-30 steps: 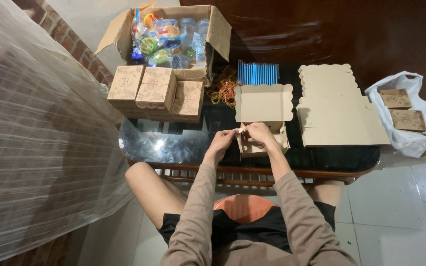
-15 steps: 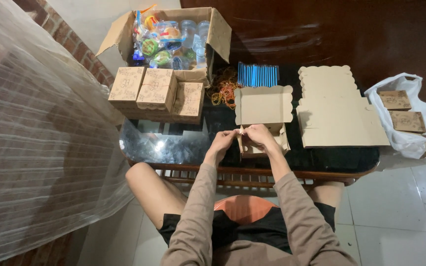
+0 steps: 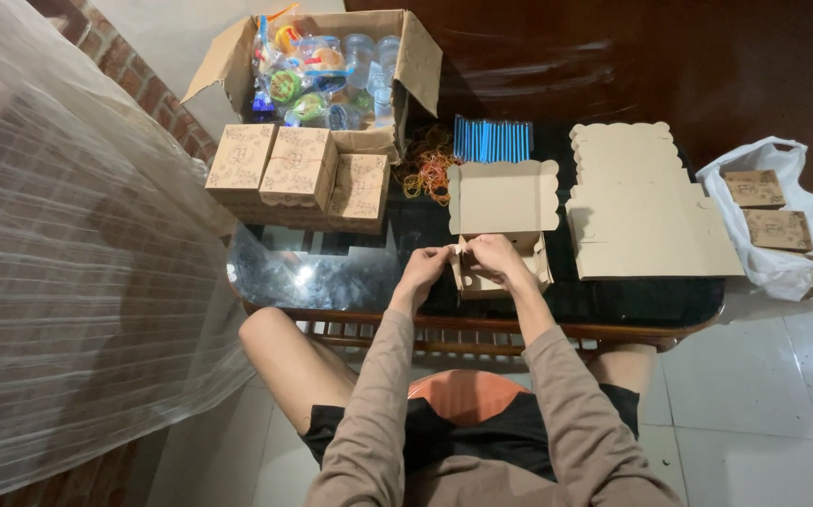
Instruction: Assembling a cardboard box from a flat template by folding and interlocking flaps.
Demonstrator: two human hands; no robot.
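1. While the person is sitting at the near edge of the dark glass-topped table (image 3: pixel 331 272), both hands are meeting over a small brown cardboard box (image 3: pixel 503 235) lying near that edge, its scalloped lid standing open toward the far side.
2. The left hand (image 3: pixel 425 268) is pinching a side flap at the box's left wall, fingers pressed together on the card.
3. The right hand (image 3: pixel 495 258) is resting on the box's front, fingers curled over the wall and pressing on it.
4. A stack of flat box blanks (image 3: pixel 646 202) is lying toward the table's right edge, just beside the box.
5. Blue straws (image 3: pixel 493 139) and a heap of rubber bands (image 3: pixel 428 164) are sitting near the far edge.
6. Folded boxes (image 3: pixel 298 174) are lining up at the far left corner, in front of an open carton (image 3: pixel 331 66) of coloured cups.
7. A white plastic bag (image 3: pixel 782 225) holding more boxes is lying off the right edge.
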